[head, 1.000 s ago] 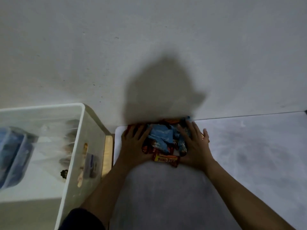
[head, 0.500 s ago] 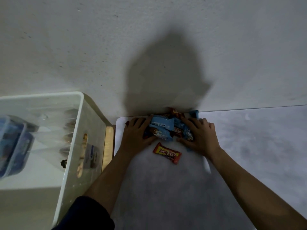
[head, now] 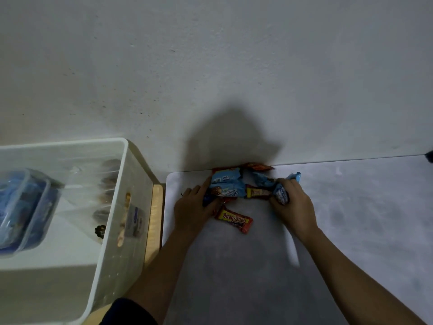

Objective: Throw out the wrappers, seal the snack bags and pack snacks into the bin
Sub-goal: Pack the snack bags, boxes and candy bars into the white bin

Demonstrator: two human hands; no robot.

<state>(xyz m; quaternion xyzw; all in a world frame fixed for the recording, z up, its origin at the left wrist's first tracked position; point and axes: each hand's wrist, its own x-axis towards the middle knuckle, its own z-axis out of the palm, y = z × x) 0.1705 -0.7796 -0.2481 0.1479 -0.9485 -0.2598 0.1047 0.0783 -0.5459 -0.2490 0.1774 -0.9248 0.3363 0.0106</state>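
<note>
A pile of snack packets [head: 228, 185], mostly light blue with some red and orange, lies at the far edge of the white table [head: 351, 207] against the wall. My left hand [head: 193, 208] lies on the pile's left side with its fingers curled at a dark packet. My right hand [head: 291, 202] grips a crumpled blue and white wrapper [head: 281, 195] at the pile's right end. A red and yellow bar [head: 234, 219] lies alone on the table just in front of the pile, between my hands.
A translucent white bin [head: 112, 207] stands to the left of the table, with lidded blue containers [head: 23, 207] and small snacks inside. A wooden edge [head: 154, 219] shows between bin and table. The grey wall [head: 210, 66] rises right behind the pile.
The red and yellow bar was left lying in front as both hands pushed the pile back to the wall. My right hand has since closed around a blue and white wrapper.
</note>
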